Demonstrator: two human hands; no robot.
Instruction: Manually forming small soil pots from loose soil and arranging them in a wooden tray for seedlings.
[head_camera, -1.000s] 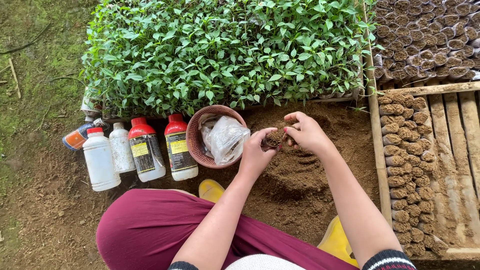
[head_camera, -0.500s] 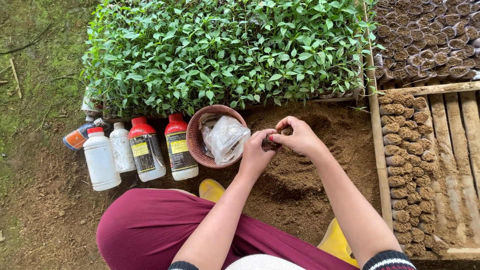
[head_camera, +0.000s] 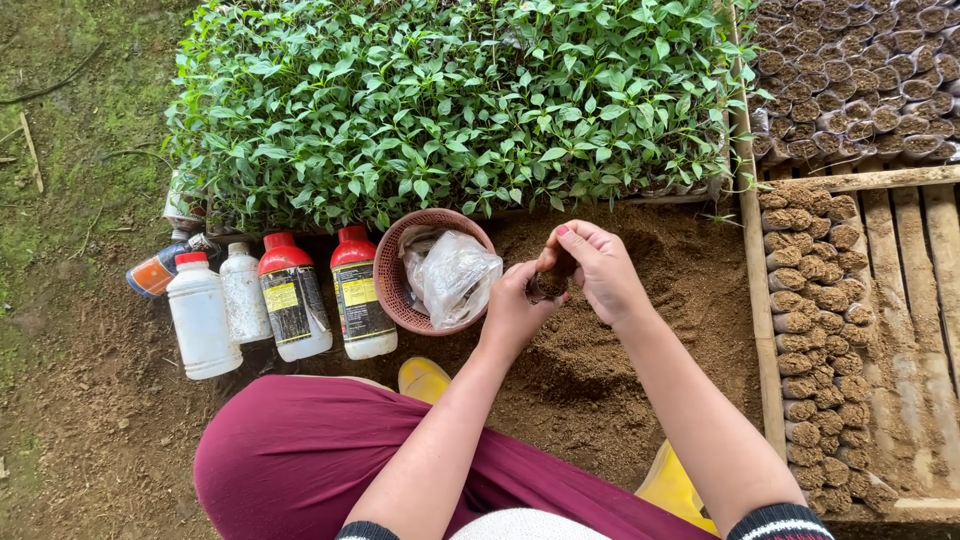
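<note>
Over the brown soil heap (head_camera: 600, 350), our left hand (head_camera: 512, 310) cups a small soil-filled plastic pouch (head_camera: 548, 285) while our right hand (head_camera: 600, 270) fingers pinch its top.

— What is the person wearing?
— Maroon trousers (head_camera: 300, 450), yellow rubber boots (head_camera: 424, 378), and dark sleeves pushed up, with white-striped cuffs (head_camera: 778, 520).
— Anything on the hands?
— The left hand (head_camera: 515, 310) and right hand (head_camera: 600, 268) are bare; the nails are painted pink.
</note>
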